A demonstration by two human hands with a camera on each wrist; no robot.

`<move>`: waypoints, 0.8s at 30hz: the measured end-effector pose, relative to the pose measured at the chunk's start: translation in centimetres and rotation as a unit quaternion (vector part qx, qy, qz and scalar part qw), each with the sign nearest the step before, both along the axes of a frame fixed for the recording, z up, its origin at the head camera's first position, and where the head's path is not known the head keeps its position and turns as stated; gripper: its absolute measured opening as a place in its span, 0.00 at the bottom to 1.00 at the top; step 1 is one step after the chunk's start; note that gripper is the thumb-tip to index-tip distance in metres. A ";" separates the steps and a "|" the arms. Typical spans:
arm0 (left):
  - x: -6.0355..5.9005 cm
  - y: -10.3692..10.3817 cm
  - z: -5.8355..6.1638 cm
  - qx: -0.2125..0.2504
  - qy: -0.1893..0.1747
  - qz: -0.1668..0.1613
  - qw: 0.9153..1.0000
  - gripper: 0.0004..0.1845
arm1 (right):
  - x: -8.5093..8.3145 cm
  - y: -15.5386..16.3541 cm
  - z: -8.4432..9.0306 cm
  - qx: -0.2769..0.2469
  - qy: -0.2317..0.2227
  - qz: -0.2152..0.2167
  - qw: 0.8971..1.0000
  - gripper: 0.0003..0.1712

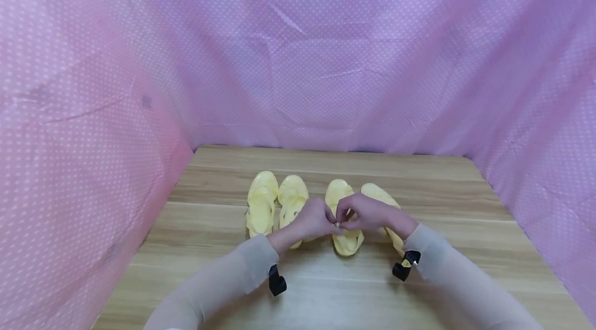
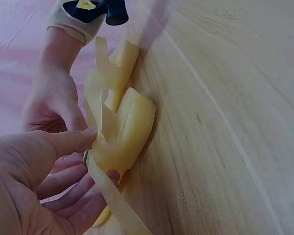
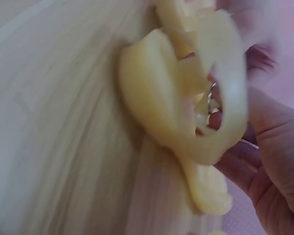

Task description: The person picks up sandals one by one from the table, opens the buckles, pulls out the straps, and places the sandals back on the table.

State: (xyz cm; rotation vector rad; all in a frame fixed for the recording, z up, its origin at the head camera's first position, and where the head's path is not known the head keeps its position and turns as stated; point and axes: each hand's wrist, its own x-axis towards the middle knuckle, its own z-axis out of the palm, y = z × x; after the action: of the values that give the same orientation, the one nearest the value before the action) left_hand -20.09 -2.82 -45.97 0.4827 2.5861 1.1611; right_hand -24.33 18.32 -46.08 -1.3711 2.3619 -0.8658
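Note:
Low over the third yellow sandal [image 1: 345,245] from the left, my two hands meet fingertip to fingertip in the head view. My left hand [image 1: 316,219] pinches the sandal's strap [image 2: 115,198] beside a small metal buckle [image 2: 85,156]; the strap's long end hangs below the fingers. From the other side, my right hand [image 1: 365,212] pinches the strap by the buckle, its fingertips partly hidden behind the sandal's upper in the right wrist view. The buckle [image 3: 212,98] shows through the strap opening there. Under the right forearm lies another yellow sandal [image 1: 378,194], partly covered.
Two more yellow sandals stand side by side on the left, the outer sandal [image 1: 261,213] and the inner sandal [image 1: 292,190], which my left wrist partly covers. All rest on a wooden table [image 1: 326,299]. Pink dotted cloth [image 1: 316,81] encloses the back and sides.

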 end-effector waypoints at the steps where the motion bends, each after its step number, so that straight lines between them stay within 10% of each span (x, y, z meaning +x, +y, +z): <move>1: 0.0 0.0 -0.1 -0.002 0.005 0.000 1.000 0.16 | 0.0 0.0 0.0 -0.002 -0.007 -0.001 1.000 0.06; 24: -0.2 0.1 -0.9 -0.011 0.045 0.006 0.999 0.09 | -0.6 0.5 -1.5 -0.030 0.004 0.020 0.999 0.08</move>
State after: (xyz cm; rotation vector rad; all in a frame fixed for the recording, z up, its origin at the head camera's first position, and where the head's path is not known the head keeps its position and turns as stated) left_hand -20.32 -2.73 -46.90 0.5268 2.6791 1.1399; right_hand -24.94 18.82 -47.62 -1.4433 2.3238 -0.9292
